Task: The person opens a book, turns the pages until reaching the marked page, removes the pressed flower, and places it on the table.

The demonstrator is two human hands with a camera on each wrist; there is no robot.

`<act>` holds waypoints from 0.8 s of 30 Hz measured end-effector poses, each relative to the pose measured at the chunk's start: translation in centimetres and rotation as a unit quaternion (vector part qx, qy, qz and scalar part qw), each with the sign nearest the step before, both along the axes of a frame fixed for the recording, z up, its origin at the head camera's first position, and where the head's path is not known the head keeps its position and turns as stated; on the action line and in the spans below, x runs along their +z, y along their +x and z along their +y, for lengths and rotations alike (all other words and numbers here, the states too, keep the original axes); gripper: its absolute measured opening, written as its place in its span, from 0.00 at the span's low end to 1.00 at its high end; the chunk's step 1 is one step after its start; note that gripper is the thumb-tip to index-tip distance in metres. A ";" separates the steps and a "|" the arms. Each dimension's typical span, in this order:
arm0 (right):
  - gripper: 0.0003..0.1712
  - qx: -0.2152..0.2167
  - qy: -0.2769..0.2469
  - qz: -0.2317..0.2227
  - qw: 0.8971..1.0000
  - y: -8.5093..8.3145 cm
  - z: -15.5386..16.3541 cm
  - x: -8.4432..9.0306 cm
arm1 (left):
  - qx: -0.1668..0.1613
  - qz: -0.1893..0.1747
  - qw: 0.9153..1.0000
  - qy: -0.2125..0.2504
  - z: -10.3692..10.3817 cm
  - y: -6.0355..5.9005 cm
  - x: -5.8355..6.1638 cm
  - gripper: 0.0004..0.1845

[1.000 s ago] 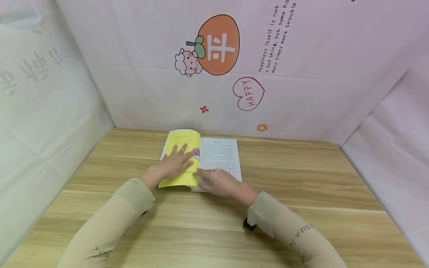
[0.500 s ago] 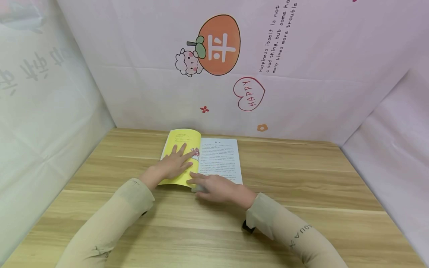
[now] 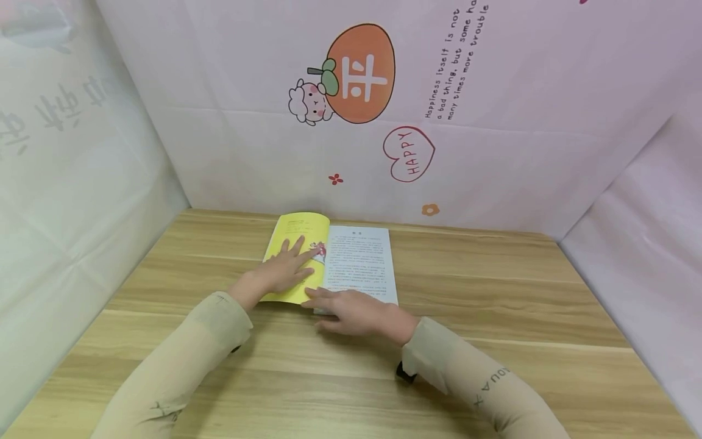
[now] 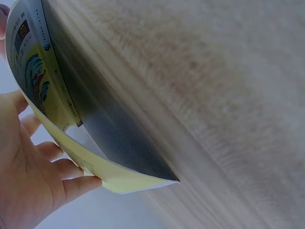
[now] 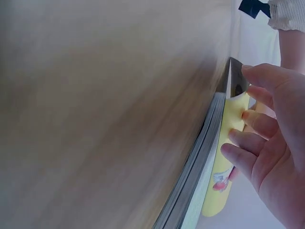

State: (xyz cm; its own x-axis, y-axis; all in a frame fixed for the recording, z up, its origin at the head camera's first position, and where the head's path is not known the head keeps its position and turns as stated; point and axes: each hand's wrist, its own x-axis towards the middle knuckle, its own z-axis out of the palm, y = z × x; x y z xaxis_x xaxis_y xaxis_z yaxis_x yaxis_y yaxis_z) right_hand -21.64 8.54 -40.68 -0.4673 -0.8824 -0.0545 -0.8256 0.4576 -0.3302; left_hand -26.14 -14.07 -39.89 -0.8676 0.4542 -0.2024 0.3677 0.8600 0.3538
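**Mia:** What is on the big wooden counter (image 3: 493, 317)?

**Ben:** An open book (image 3: 334, 259). It lies flat near the back of the counter, close to the pink wall (image 3: 493, 171) with the orange picture on it.

**Mia:** What are the hands doing with it?

**Ben:** I think this is the page-turning step. The left hand (image 3: 282, 271) lies flat on the yellow page (image 3: 290, 228), fingers straight and spread, pressing it down. It is not gripping anything.

**Mia:** And the other one?

**Ben:** The right hand (image 3: 351, 310) rests at the near edge of the book, just below the white page (image 3: 362, 259) with the small print. Its fingers are straight too, and the tips touch the bottom edge by the fold in the middle. From the right wrist view the fingers (image 5: 238, 155) sit against the yellow sheet, beside the stack of page edges. No real grip yet, just touching.

**Mia:** So what does the next move need?

**Ben:** My guess is that a fingertip must catch only one thin sheet, and the left hand should keep the yellow side flat so the book does not flop shut.

**Mia:** Where is the book next to the hands?

**Ben:** Right under them. Left hand on top of it, right hand at its near edge.
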 end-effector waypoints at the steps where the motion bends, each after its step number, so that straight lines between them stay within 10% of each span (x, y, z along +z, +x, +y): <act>1: 0.29 0.001 0.002 0.000 1.000 -0.1 0.1 0.0 | 0.001 -0.001 1.000 -0.001 0.0 0.0 0.0 0.33; 24: 0.32 -0.103 0.071 -0.056 0.990 -2.4 7.0 0.7 | 0.020 -0.031 0.999 0.025 -0.6 0.2 -0.1 0.34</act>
State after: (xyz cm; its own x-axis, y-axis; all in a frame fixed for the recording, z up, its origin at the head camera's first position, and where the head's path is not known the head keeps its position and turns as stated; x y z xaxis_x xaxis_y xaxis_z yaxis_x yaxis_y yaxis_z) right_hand -24.08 15.56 -39.96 -0.6210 -0.7481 -0.2339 -0.6711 0.6616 -0.3346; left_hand -25.95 -14.70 -40.02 -0.8714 0.4309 -0.2344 0.3096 0.8538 0.4185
